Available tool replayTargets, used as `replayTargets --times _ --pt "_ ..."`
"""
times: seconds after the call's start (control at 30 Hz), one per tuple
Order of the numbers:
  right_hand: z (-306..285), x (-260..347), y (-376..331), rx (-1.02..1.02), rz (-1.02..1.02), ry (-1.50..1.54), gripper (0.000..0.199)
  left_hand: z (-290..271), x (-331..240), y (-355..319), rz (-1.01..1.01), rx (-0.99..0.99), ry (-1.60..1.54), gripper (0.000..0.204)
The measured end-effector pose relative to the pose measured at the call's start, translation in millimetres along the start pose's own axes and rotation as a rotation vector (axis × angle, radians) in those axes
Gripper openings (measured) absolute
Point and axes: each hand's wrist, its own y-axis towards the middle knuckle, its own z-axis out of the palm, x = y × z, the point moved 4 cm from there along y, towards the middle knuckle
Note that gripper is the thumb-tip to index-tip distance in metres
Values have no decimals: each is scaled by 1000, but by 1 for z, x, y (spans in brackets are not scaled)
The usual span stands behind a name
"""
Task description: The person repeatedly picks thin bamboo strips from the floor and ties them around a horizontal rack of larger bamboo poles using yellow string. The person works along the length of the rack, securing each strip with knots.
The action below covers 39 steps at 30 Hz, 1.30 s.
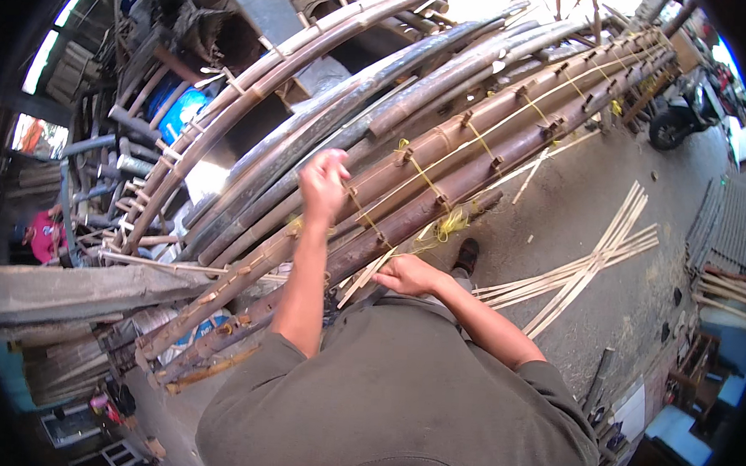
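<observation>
Two long brown bamboo poles run side by side across the view, the far pole and the darker near pole. Short pegs stick out of both, and yellow string crosses between them at intervals. Raised over the far pole, my left hand is closed with its fingers curled; whatever it may hold does not show. At the near pole, close to my body, my right hand is closed around the ends of several thin bamboo strips. A loose tangle of yellow string hangs on the near pole.
Beyond the poles lie more long bamboo poles and a curved ladder-like bamboo frame. Crossed pale strips lie on the concrete floor at right. A motorbike stands at far right. A person in a red shirt is at far left.
</observation>
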Motion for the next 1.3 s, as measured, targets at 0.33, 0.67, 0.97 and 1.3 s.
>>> replayTargets --times 0.33,0.67,0.97,1.3 --pt "-28 -118 -163 -897 618 1346 36 10 117 86 63 445 930 33" --pt "-232 -192 -203 -1280 596 57 24 56 -39 33 -11 277 428 38" --pt "-346 -258 -160 -1329 496 152 41 235 -101 -22 174 506 257 33" --pt "-334 -237 -167 -1034 210 602 13 404 -44 -9 100 523 69 39"
